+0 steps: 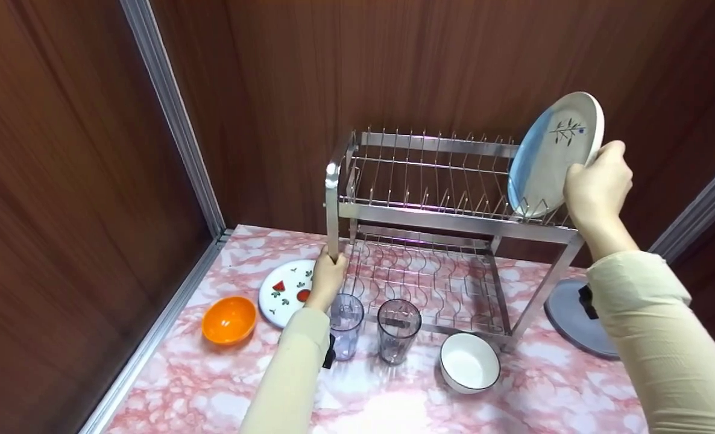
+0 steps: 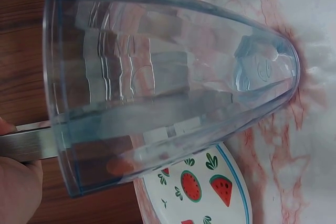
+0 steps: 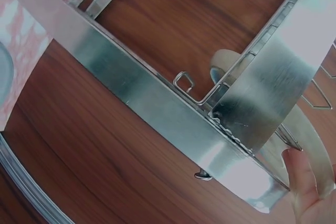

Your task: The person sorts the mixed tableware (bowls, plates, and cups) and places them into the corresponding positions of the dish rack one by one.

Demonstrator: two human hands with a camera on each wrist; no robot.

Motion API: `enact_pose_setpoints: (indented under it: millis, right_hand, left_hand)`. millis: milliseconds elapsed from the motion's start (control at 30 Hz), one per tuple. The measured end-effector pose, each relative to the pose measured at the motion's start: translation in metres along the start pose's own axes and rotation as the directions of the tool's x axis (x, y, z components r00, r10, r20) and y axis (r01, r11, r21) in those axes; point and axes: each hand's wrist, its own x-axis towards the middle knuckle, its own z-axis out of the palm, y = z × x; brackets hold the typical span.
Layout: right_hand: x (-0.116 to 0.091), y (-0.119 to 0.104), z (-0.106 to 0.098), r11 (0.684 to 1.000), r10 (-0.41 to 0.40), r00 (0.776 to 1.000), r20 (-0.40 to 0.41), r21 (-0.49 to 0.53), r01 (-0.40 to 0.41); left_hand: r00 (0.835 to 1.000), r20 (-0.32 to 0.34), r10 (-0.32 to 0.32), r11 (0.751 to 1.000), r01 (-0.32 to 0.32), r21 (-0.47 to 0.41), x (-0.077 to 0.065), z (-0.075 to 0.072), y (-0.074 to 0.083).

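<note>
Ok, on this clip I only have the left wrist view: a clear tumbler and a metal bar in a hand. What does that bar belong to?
Observer: It is the left front upright of a two-tier dish rack.
Operator: And the right hand, which I can't see?
Observer: It holds a blue-and-white plate on edge at the rack's top right.
Operator: Anything on the table near the rack's right front leg?
Observer: Yes, a white bowl with a dark rim, just left of the leg's foot in the head view.
</note>
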Motion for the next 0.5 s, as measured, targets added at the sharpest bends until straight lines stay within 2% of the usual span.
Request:
enact_pose_setpoints:
  millis: [233,500]
  right_hand:
    - [-0.0004,0.0013,-0.0009,1.000,-0.006,1.000,0.009,0.014,0.006]
    - [-0.0031,0.0019,-0.0022,1.000,-0.004,1.000,0.019,0.020,0.004]
  left_hand:
    - [1.000,0.013,-0.019,1.000,0.019,-0.020,-0.0005,0.0004,-0.0002]
    - [1.000,-0.002,-0.005,1.000,0.005,0.012,-0.0002,0.0002,0.0004]
